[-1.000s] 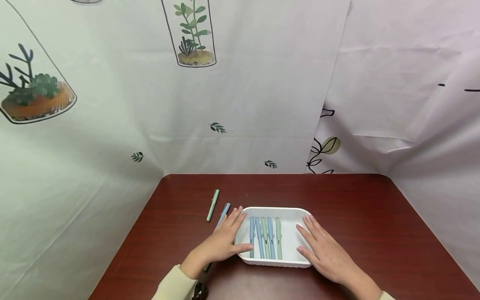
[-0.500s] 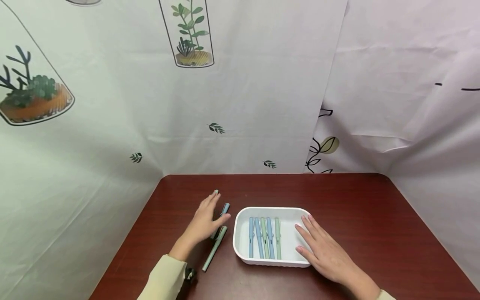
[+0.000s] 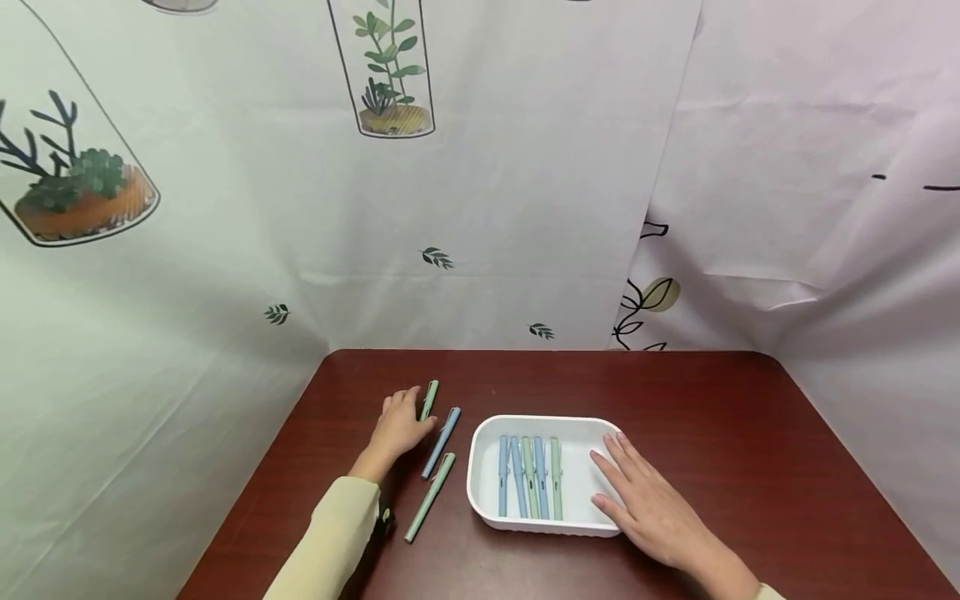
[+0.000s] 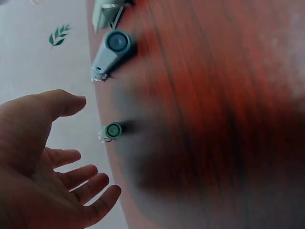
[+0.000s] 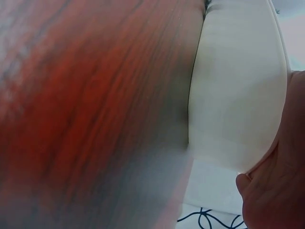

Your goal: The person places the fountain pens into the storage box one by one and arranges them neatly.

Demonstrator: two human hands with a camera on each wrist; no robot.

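My left hand (image 3: 396, 427) is at the farthest green pen (image 3: 431, 397) on the table's left side. In the left wrist view its thumb and fingers are spread around that pen's end (image 4: 113, 130), with a gap showing between. Right of the hand lies a blue pen (image 3: 441, 443), and nearer me another green pen (image 3: 430, 498). My right hand (image 3: 660, 508) rests with extended fingers on the right rim of the white tray (image 3: 546, 527). Inside the tray, several blue pens (image 3: 503, 475) and green pens (image 3: 557, 479) lie side by side, on the left and middle.
The dark red wooden table (image 3: 712, 417) reaches back to a white patterned cloth (image 3: 480, 208), which hangs behind and on both sides. The tray's side wall (image 5: 238, 86) fills much of the right wrist view.
My left hand has left the tray's left rim and moved left and away to the far green pen, uncovering the other two loose pens. The right hand and tray stay put.
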